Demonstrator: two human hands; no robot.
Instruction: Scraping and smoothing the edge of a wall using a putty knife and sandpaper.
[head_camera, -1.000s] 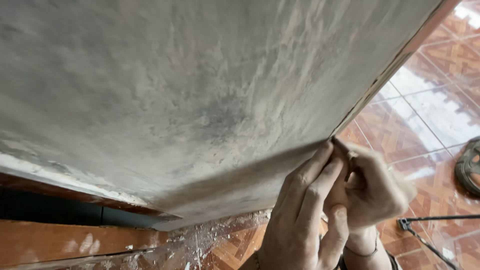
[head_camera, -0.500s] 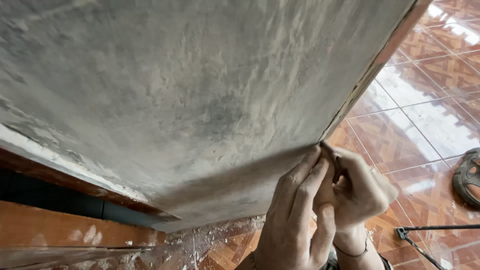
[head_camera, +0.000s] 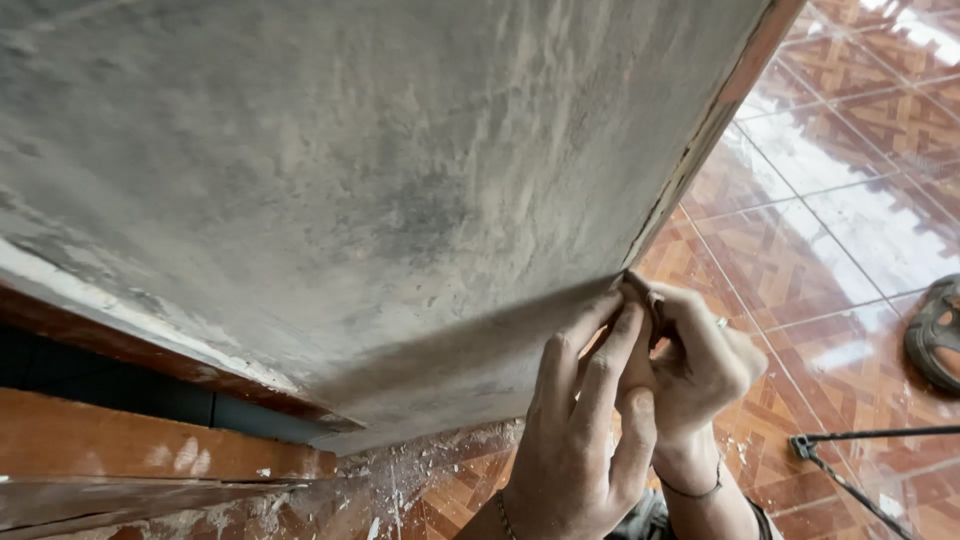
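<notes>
Our left hand lies flat-fingered against the grey slab, right hand pinched shut at its lower corner; the slab's long edge runs up-right over the tiled floor.

left hand raised, right hand pinching, touching

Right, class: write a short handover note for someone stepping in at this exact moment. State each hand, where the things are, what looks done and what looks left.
Left hand: fingers flat against the lower corner of the large dusty grey board.
Right hand: pinched at that same corner edge; whatever it grips is too small to tell.
Board: tilted over the glossy orange patterned tile floor, with a reddish wooden edge strip on its right side.
Done: pale scrapings lie on the tiles below.
Left: the corner is not yet released.
Nearby: dark round object and thin black rod on the floor.
</notes>
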